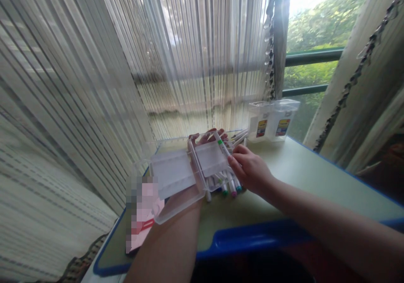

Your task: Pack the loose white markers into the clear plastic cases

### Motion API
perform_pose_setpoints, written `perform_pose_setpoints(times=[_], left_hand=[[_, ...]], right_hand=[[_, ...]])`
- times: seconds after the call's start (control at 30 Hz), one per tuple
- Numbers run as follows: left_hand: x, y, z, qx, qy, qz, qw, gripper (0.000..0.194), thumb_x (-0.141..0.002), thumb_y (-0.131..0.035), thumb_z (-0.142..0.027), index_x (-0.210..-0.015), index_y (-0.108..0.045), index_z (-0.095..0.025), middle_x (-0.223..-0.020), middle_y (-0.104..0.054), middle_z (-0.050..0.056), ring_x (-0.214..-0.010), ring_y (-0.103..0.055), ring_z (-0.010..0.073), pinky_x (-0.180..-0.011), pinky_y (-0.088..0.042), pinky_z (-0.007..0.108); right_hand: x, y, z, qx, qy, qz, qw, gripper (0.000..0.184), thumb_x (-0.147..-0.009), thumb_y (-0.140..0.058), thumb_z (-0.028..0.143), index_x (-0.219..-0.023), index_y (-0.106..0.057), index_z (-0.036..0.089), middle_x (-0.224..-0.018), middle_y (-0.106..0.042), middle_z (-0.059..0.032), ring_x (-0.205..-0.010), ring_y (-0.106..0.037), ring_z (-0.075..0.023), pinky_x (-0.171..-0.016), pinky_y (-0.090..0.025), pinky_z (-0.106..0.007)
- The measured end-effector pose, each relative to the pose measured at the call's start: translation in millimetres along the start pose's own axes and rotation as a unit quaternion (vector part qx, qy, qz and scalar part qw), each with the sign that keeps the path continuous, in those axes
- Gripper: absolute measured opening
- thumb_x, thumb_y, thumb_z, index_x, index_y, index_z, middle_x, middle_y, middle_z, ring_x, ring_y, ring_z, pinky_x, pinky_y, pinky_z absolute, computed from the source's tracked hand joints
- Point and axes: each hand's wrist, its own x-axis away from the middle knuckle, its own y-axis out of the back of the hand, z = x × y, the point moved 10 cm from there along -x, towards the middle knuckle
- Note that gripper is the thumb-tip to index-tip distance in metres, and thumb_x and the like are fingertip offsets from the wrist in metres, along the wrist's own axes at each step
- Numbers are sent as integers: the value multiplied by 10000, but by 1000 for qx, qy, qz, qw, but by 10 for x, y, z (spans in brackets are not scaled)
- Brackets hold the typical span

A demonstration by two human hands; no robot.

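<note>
My left hand (pixel 215 134) supports an opened clear plastic case (pixel 173 168) from underneath, its fingers curling up past the far edge. Much of that palm is seen only through the plastic, or not at all. A white marker with a green band (pixel 222 146) is pinched in my right hand (pixel 252 167), slanting over the right half of the case. Below and behind the case lies a pile of white markers (pixel 232 185), several with coloured ends in green, pink, teal and blue.
Two clear plastic containers (pixel 285 123) with colourful labels stand at the table's back right. A pink item (pixel 147 215), partly blurred out, lies at the left. The pale green table (pixel 303 177) has a raised blue rim. Striped curtains (pixel 195 55) hang right behind it.
</note>
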Motion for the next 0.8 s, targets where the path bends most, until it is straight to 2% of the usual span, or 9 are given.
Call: perform_pose_setpoints(times=[0.13,0.33,0.47,0.63,0.8], left_hand=[[-13,55,25,5,4,-14,1000,408,-861,-328,-444,-931,-678,-247,-1166,-662,56,-1130,-581,255,-945,-448,446],[-63,113,60,-2,2,4,1000,410,-847,-350,-466,-964,-673,-241,-1158,-662,70,-1126,-572,261,-975,-420,453],[-91,132,83,-4,5,-19,1000,409,-832,-350,-479,-926,-673,-246,-1159,-654,74,-1114,-571,250,-1006,-394,426],[-75,171,87,17,0,-46,999,405,-821,-388,-470,-962,-641,-187,-1103,-663,93,-1055,-594,250,-1001,-385,443],[-92,144,113,30,11,-14,999,431,-837,-375,-476,-995,-630,-166,-1107,-659,107,-1007,-609,260,-977,-396,470]], right_hand=[[-6,-52,-24,10,-5,16,1000,425,-932,-359,356,-633,-601,175,-842,-559,-55,-647,-534,-117,-619,-415,-261],[-8,-116,-23,28,7,34,999,403,-912,-425,394,-656,-654,182,-885,-578,-61,-650,-535,-118,-614,-422,-268],[-16,-126,-40,25,6,33,999,407,-909,-439,404,-651,-669,188,-875,-580,-56,-644,-527,-117,-603,-416,-269],[-18,-113,-74,28,-12,25,999,405,-890,-478,443,-638,-670,190,-880,-559,-52,-604,-498,-99,-592,-406,-269],[-15,-162,-112,39,-27,44,998,383,-858,-528,468,-636,-655,183,-862,-545,-46,-588,-474,-94,-576,-392,-261]])
